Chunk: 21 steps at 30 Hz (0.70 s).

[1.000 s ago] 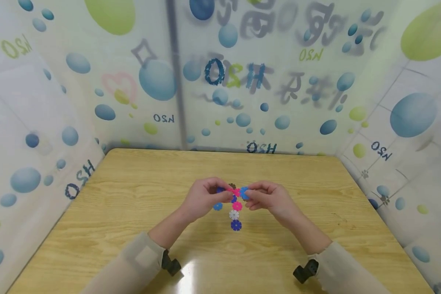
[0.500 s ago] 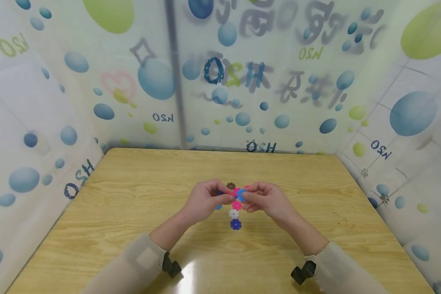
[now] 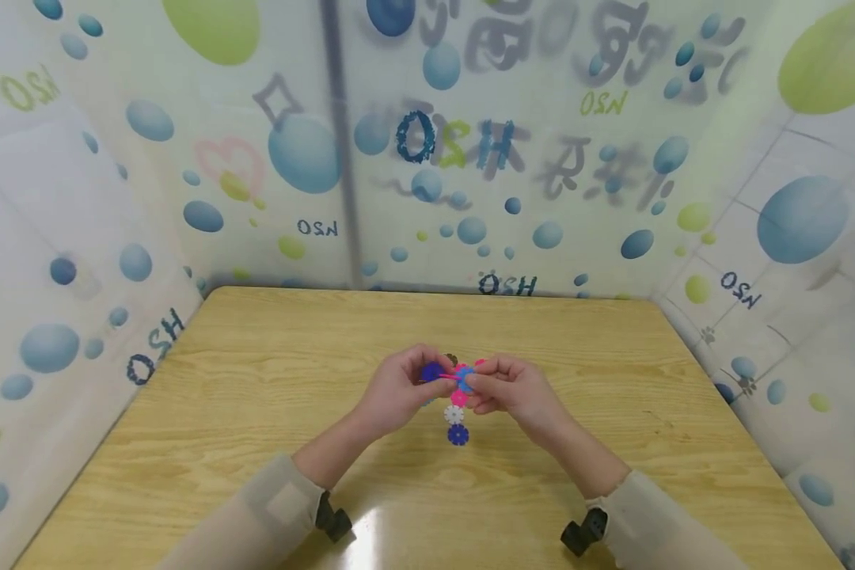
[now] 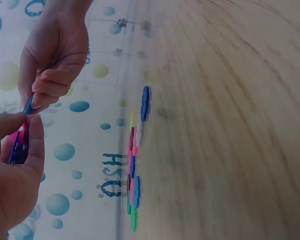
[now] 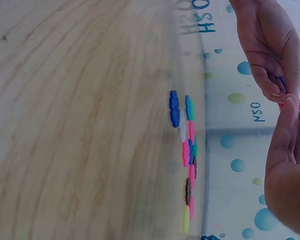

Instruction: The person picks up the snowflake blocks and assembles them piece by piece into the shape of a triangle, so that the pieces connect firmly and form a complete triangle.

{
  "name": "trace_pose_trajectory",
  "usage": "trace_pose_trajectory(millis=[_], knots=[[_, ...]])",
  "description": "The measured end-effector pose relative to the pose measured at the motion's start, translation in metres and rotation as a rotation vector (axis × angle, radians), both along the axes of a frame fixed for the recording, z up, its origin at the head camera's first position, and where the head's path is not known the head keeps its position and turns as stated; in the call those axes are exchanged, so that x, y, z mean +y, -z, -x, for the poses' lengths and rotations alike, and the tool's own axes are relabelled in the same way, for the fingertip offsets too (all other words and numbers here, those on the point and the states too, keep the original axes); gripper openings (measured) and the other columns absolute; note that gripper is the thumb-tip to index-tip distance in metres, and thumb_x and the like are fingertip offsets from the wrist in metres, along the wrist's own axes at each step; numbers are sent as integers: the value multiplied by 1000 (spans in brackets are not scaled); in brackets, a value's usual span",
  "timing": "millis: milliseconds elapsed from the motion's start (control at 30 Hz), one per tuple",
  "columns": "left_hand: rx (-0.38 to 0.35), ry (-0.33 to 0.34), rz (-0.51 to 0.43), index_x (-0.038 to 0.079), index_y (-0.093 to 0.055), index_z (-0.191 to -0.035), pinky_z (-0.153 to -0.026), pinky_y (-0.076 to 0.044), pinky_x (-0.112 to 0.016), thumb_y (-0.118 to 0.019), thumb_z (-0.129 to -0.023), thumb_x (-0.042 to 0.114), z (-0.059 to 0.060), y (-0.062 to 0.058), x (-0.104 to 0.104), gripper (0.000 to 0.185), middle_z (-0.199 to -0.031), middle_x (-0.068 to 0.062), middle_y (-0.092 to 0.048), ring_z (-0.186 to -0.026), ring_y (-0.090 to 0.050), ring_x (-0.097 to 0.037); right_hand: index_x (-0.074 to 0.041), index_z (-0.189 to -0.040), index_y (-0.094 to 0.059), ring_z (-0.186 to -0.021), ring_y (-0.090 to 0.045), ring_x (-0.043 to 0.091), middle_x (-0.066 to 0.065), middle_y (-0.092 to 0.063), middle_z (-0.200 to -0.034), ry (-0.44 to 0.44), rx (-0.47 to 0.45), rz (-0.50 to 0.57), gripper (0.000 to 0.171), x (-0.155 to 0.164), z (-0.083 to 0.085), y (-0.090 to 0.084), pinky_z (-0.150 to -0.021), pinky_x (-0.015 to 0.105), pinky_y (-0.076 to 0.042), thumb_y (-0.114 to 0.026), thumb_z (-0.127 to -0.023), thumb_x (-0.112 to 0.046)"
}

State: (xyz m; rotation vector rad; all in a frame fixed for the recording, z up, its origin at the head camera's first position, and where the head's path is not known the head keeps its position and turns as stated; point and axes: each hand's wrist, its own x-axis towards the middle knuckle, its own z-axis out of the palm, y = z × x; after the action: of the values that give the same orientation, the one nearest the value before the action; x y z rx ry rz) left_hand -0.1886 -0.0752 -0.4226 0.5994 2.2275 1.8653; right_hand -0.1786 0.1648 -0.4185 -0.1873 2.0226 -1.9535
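Both hands meet above the middle of the table, holding small notched plastic snowflake discs. My left hand (image 3: pixel 397 392) pinches a pink disc (image 3: pixel 447 376) between thumb and fingers, with a dark blue disc (image 3: pixel 431 371) beside it. A light blue disc (image 3: pixel 465 379) is pinched in my right hand (image 3: pixel 523 396), its edge against the pink one. Whether the two are slotted together cannot be told. Below the hands lies a flat figure of joined discs, with dark blue (image 3: pixel 458 435), white (image 3: pixel 454 414) and pink (image 3: pixel 459 398) ones showing; the hands hide much of it.
Green (image 4: pixel 134 220), yellow (image 5: pixel 186 219) and brown (image 5: pixel 188 191) discs lie in the same figure, seen edge-on in the wrist views. The wooden table (image 3: pixel 292 332) is enclosed by patterned curtains (image 3: pixel 413 261) at the back and sides. Each wrist carries a small black camera.
My right hand has shifted slightly left, bringing the light blue disc over the pink disc's edge. The dark blue disc at my left hand now shows more of its face. The table figure stays put.
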Motion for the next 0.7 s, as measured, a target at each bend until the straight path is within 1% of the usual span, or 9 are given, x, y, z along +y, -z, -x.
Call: trace_pose_trajectory(millis=[67,133,200,300,400,467,533,600,700], knots=[[19,21,22,8,-69,-132,-78,-63,-23,-84,-99,14,1,1,-1,37,-118,-12,-77,-95,-73,-15,-1,-118,-68,-83,-79,14,5,-81,-98,1,-6,-7,22,-1,1,2,-79,28,-68,-73,-108,-21],[44,35,52,10,-69,-136,-79,-64,-23,-86,-98,16,1,3,-1,42,-122,-12,-76,-97,-73,-16,-4,-118,-69,-82,-77,13,3,-80,-95,1,-8,-17,23,-2,1,4,-76,26,-66,-73,-108,-24],[72,38,94,12,-73,-135,-79,-65,-23,-87,-97,19,1,4,-1,41,-124,-10,-76,-97,-74,-16,-6,-117,-71,-80,-75,12,0,-79,-91,-3,-6,-30,22,-2,2,6,-71,24,-61,-74,-107,-26],[105,18,137,16,-77,-132,-79,-64,-23,-87,-97,24,2,6,0,37,-126,-7,-76,-96,-73,-13,-7,-116,-73,-78,-71,13,-1,-78,-89,-14,-3,-45,22,-3,2,8,-66,23,-55,-75,-107,-27],[115,10,137,15,-77,-131,-77,-64,-22,-86,-99,25,2,6,1,35,-126,-9,-76,-95,-72,-12,-7,-117,-73,-79,-71,14,-2,-79,-93,-17,-8,-67,27,0,5,9,-64,23,-53,-72,-108,-33],[110,13,128,13,-76,-132,-74,-62,-22,-84,-100,24,2,6,1,35,-124,-11,-75,-92,-71,-12,-5,-119,-72,-81,-72,15,0,-80,-97,-8,-11,-91,35,4,9,10,-65,23,-54,-70,-110,-38],[101,20,119,12,-74,-133,-72,-61,-22,-83,-101,23,2,4,0,35,-122,-13,-75,-90,-70,-13,-2,-124,-72,-83,-73,16,3,-81,-102,9,2,-138,42,11,14,10,-66,25,-55,-67,-110,-42],[90,29,118,11,-72,-134,-72,-60,-22,-82,-101,22,2,3,-2,36,-122,-13,-74,-90,-69,-14,0,-129,-71,-87,-73,18,7,-80,-106,36,22,-207,46,20,21,13,-70,27,-57,-66,-111,-42],[87,48,118,11,-71,-135,-75,-60,-21,-81,-102,22,3,2,-3,37,-126,-13,-73,-93,-69,-14,0,-133,-71,-91,-72,21,11,-78,-111,66,58,-331,43,35,32,19,-74,30,-59,-67,-111,-36]])
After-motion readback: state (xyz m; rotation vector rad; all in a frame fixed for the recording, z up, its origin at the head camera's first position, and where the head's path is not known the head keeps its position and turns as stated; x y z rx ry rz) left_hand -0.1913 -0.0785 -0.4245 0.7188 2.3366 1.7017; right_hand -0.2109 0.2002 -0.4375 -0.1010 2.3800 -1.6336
